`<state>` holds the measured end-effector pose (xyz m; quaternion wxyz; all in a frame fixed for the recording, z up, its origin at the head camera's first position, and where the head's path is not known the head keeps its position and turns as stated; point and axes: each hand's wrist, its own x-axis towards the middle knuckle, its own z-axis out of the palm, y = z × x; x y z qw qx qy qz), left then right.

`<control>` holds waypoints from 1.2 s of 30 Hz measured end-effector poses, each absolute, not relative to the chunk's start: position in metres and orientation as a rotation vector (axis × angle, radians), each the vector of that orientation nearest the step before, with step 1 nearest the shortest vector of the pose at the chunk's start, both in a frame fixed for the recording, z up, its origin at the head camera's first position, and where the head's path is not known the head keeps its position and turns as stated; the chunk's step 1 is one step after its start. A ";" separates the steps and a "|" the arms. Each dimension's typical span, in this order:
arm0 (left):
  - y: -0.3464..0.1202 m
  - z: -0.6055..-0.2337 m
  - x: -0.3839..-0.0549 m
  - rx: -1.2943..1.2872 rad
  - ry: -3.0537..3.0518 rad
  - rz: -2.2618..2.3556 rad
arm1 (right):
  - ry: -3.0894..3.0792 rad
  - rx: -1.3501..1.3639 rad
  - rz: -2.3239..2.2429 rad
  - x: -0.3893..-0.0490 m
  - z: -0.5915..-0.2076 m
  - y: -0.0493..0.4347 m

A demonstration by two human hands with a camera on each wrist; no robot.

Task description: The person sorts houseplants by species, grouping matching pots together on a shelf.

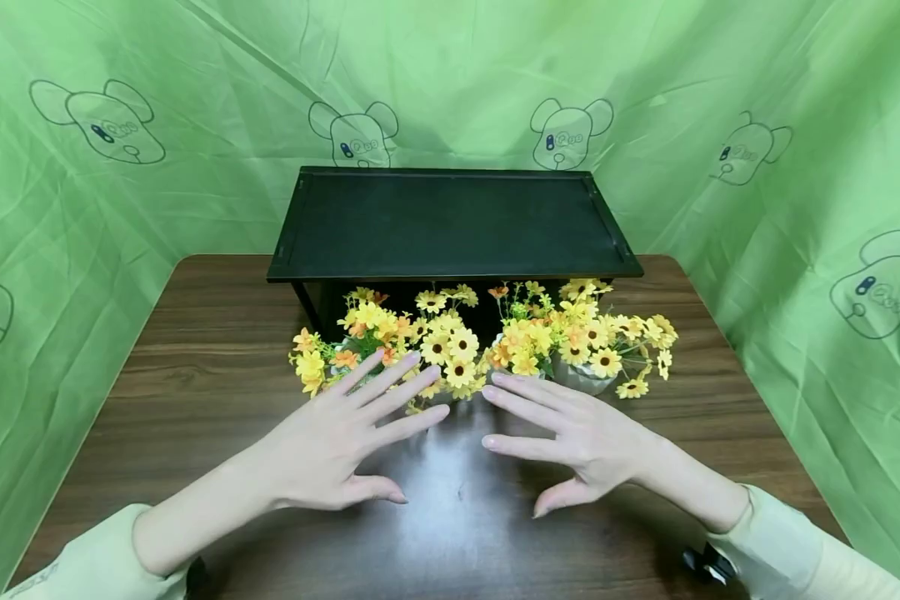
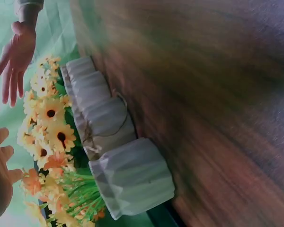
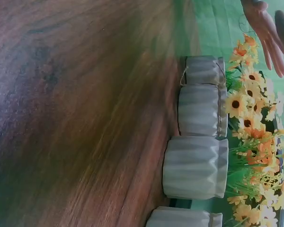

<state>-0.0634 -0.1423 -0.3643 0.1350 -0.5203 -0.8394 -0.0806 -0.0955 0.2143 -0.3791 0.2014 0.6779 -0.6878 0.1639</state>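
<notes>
Both hands hover palm down over the table with fingers spread, holding nothing. My left hand (image 1: pixel 348 437) is on the left, its fingertips overlapping the orange and yellow flowers (image 1: pixel 371 321) in the head view. Opposite it, my right hand (image 1: pixel 581 429) points inward, nearest the yellow dark-centred daisies (image 1: pixel 596 337). Several pale fluted flowerpots stand in a row; a large pot (image 2: pixel 137 179) shows in the left wrist view, another pot (image 3: pixel 195 168) in the right wrist view. Thin twine (image 3: pixel 221 109) circles some pots. Whether any fingertip touches a petal, I cannot tell.
Behind the flowers stands a low black shelf (image 1: pixel 457 225) on thin legs. The dark wooden table (image 1: pixel 195 367) carries everything. Green fabric (image 1: pixel 465 75) printed with bear heads surrounds the table at the back and sides.
</notes>
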 end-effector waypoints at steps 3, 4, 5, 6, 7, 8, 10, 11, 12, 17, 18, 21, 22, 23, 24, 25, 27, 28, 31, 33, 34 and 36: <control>-0.144 -0.359 -0.066 -1.461 -2.446 -0.232 | -1.882 1.837 0.488 -0.098 -0.377 0.216; -0.144 -0.358 -0.067 -1.446 -2.451 -0.227 | -1.877 1.819 0.497 -0.100 -0.376 0.216; -0.144 -0.357 -0.068 -1.431 -2.460 -0.222 | -1.877 1.799 0.500 -0.101 -0.375 0.217; -0.145 -0.355 -0.069 -1.420 -2.464 -0.221 | -1.878 1.781 0.504 -0.102 -0.374 0.219; -0.145 -0.355 -0.071 -1.410 -2.468 -0.216 | -1.879 1.763 0.510 -0.103 -0.373 0.220; -0.146 -0.354 -0.073 -1.402 -2.472 -0.214 | -1.883 1.750 0.519 -0.105 -0.371 0.221; -0.147 -0.352 -0.076 -1.385 -2.474 -0.205 | -1.881 1.715 0.529 -0.108 -0.368 0.224; -0.147 -0.351 -0.077 -1.375 -2.478 -0.203 | -1.872 1.697 0.544 -0.110 -0.366 0.225; -0.148 -0.350 -0.078 -1.364 -2.477 -0.199 | -1.862 1.680 0.565 -0.112 -0.363 0.226; -0.151 -0.345 -0.083 -1.310 -2.488 -0.197 | -1.795 1.568 0.683 -0.121 -0.348 0.233; -0.151 -0.344 -0.084 -1.300 -2.489 -0.204 | -1.786 1.543 0.703 -0.122 -0.345 0.235; -0.154 -0.341 -0.089 -1.260 -2.494 -0.216 | -1.769 1.472 0.746 -0.123 -0.339 0.241; -0.156 -0.340 -0.091 -1.245 -2.495 -0.225 | -1.768 1.454 0.760 -0.123 -0.337 0.243; -0.157 -0.339 -0.093 -1.226 -2.505 -0.239 | -1.766 1.436 0.774 -0.124 -0.337 0.245; -0.159 -0.337 -0.095 -1.204 -2.515 -0.246 | -1.771 1.418 0.783 -0.124 -0.337 0.246; -0.160 -0.336 -0.097 -1.185 -2.521 -0.262 | -1.776 1.401 0.790 -0.124 -0.337 0.248; -0.163 -0.334 -0.101 -1.149 -2.543 -0.300 | -1.793 1.363 0.808 -0.124 -0.339 0.251; -0.165 -0.334 -0.103 -1.131 -2.551 -0.322 | -1.801 1.344 0.818 -0.125 -0.340 0.253; -0.171 -0.332 -0.108 -1.086 -2.565 -0.370 | -1.830 1.297 0.850 -0.125 -0.343 0.258; -0.174 -0.332 -0.111 -1.062 -2.572 -0.392 | -1.841 1.265 0.871 -0.126 -0.344 0.262; -0.175 -0.332 -0.112 -1.054 -2.575 -0.404 | -1.848 1.250 0.880 -0.126 -0.345 0.264; -0.178 -0.332 -0.114 -1.037 -2.582 -0.423 | -1.860 1.223 0.893 -0.127 -0.346 0.269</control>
